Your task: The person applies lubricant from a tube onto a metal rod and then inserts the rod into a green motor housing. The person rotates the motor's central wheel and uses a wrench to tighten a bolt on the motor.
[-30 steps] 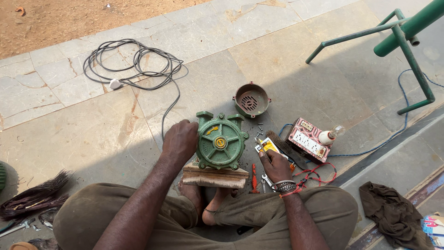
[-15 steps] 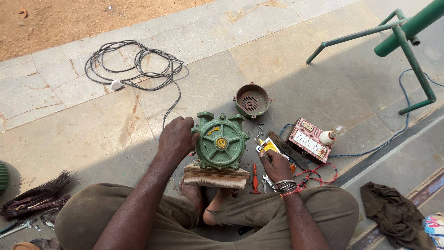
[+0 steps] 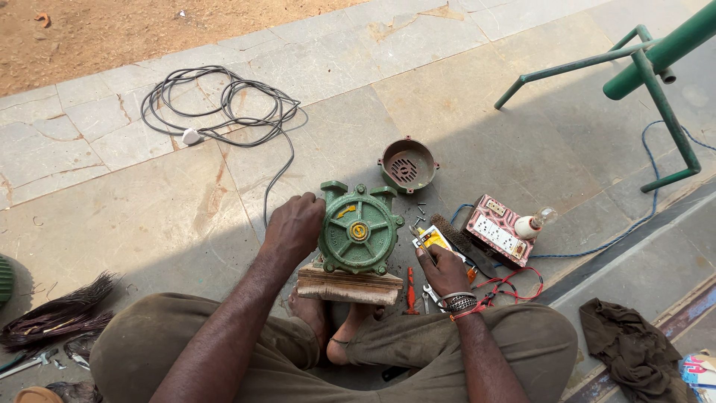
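Note:
A green cast-metal pump motor [image 3: 359, 230] stands on a wooden block [image 3: 349, 285] in front of my crossed legs. My left hand [image 3: 293, 226] grips the motor's left side. My right hand [image 3: 441, 266] rests on the stone floor to the motor's right, closed on a thin tool [image 3: 420, 239], beside a yellow meter [image 3: 435, 239]. A red-handled screwdriver [image 3: 409, 291] and a small spanner [image 3: 432, 296] lie between the block and my right hand.
A round brown fan cover [image 3: 407, 165] lies beyond the motor with loose screws near it. A red-and-white socket board [image 3: 497, 230] with a bulb sits right. A coiled grey cable [image 3: 216, 108] lies far left, a green metal frame [image 3: 651, 67] far right, a dark rag [image 3: 623, 343] bottom right.
My left hand has shifted slightly on the motor's left side. The motor stays on the block and my right hand stays by the meter.

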Demonstrator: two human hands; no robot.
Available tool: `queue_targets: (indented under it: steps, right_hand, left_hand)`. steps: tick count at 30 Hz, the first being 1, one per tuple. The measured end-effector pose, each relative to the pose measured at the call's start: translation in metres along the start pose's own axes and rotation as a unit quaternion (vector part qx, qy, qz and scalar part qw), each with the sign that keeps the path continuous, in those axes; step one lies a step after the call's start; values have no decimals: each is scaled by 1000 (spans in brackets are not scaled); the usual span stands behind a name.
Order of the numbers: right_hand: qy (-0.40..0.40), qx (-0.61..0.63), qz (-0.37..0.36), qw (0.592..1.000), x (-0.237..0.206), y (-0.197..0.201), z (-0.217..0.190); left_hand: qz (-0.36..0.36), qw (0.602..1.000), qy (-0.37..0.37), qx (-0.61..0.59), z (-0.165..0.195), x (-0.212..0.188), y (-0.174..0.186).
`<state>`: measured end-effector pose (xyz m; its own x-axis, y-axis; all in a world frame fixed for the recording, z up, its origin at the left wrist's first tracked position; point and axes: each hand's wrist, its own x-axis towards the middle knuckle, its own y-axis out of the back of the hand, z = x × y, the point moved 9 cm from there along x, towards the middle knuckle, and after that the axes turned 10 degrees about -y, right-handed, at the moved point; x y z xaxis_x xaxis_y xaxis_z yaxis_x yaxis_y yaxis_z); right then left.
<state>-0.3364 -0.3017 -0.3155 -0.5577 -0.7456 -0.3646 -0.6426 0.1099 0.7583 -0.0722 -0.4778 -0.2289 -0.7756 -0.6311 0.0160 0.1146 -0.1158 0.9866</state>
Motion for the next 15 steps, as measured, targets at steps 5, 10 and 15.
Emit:
queue_targets:
  steps: [5,10,15]
  right_hand:
    - [16,5,6,1000,-3,1,-2]
    - [13,14,1,1000,-2,1,3]
    - [22,0,12,1000,1,0,4]
  left_hand:
    - [12,998,-2,-66,-1,-4,19]
    - [-14,985,82,-148,-13,-15,28]
    - [-50,988,85,-122,-11,-8,11]
